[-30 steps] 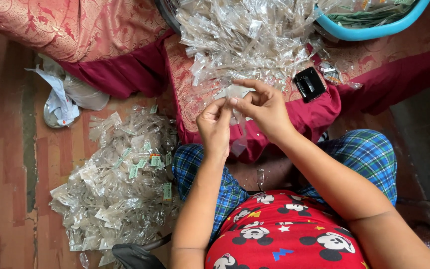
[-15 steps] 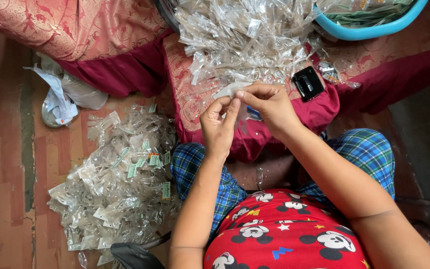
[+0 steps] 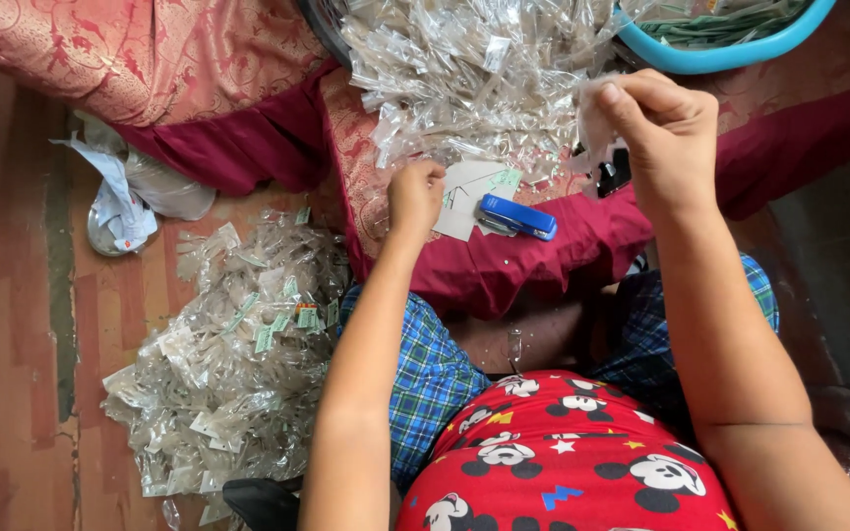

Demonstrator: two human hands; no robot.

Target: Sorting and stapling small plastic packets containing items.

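The heap of packets point(image 3: 474, 69) at upper centre is thin clear plastic film, glossy and crinkled. The second heap of packets point(image 3: 228, 383) at lower left is the same shiny film, with small matt paper labels. The stapler point(image 3: 516, 217) has a smooth, glossy blue plastic shell. The cushion cover point(image 3: 563, 256) is woven cloth, dark red with a satin sheen. The basin point(image 3: 730, 54) at upper right is smooth turquoise plastic. The floor point(image 3: 12, 374) is matt reddish wood-look board. The shorts point(image 3: 425, 379) are matt checked cloth.
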